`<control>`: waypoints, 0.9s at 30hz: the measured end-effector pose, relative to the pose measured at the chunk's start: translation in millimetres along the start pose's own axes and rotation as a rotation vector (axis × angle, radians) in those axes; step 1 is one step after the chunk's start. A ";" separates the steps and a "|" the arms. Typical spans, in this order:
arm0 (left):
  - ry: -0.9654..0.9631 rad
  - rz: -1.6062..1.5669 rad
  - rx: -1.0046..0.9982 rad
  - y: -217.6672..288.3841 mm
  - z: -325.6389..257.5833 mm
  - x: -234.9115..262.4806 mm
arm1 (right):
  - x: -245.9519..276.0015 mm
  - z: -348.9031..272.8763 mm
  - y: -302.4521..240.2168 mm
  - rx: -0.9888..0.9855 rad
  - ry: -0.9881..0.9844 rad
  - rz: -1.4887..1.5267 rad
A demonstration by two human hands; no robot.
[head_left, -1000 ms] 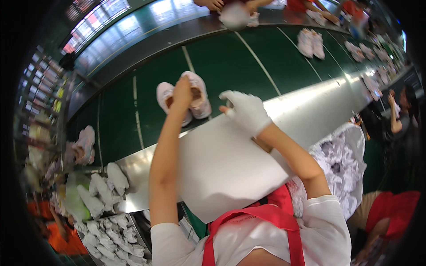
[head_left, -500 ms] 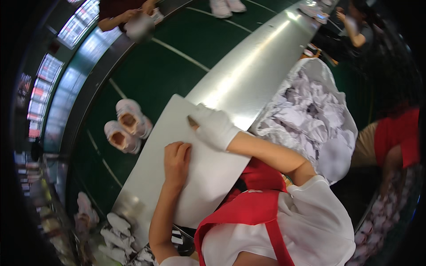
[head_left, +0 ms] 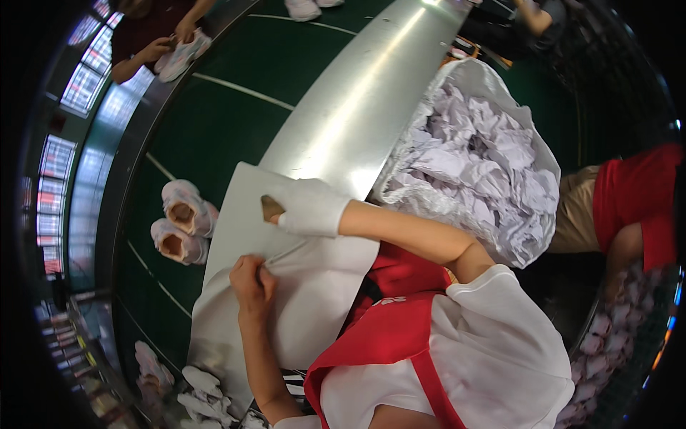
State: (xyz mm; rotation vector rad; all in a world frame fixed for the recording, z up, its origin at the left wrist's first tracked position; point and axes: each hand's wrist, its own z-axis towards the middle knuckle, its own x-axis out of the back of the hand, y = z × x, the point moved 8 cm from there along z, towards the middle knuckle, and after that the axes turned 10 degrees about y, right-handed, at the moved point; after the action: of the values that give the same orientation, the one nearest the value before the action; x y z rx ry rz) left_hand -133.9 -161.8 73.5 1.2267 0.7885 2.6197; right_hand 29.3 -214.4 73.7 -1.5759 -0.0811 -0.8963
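Note:
Large white paper sheets lie on the bench in front of me. My left hand, bare, is closed on the top sheet near its left side, and a raised fold runs from the fingers toward the middle. Beyond it, my right hand, in a white glove that leaves the thumb tip bare, rests on the far part of the sheets. Beside that thumb shows a small brownish piece, apparently held under the fingers; its kind is unclear.
Right of the metal bench stands a large white sack full of crumpled paper. A pair of pale shoes sits at the left. Another person holds a shoe at top left; a person in red is at right.
My left hand has closed on the top sheet and pulled it up into a fold; before, the sheet lay smooth. The whole view has shifted somewhat. The gloved hand stays on the paper.

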 end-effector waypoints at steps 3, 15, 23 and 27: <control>-0.093 -0.002 0.065 10.5 9.6 -9.1 | -21.9 -3.3 9.6 0.053 -0.028 -0.032; -0.090 0.083 0.050 3.9 4.8 -18.2 | 191.6 -215.5 211.2 -0.386 0.371 -1.210; -0.075 0.103 0.083 2.2 0.9 -15.2 | 234.1 -200.2 244.0 -0.503 0.719 0.341; -0.060 0.110 0.095 1.4 -1.0 -12.4 | 222.5 -166.8 301.6 -0.508 0.449 -0.149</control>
State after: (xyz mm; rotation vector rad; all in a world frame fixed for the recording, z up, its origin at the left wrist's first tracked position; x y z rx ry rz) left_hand -126.5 -167.6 65.3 1.4060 0.8672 2.6438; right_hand 261.4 -527.5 -54.3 -1.8020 0.3795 -1.4503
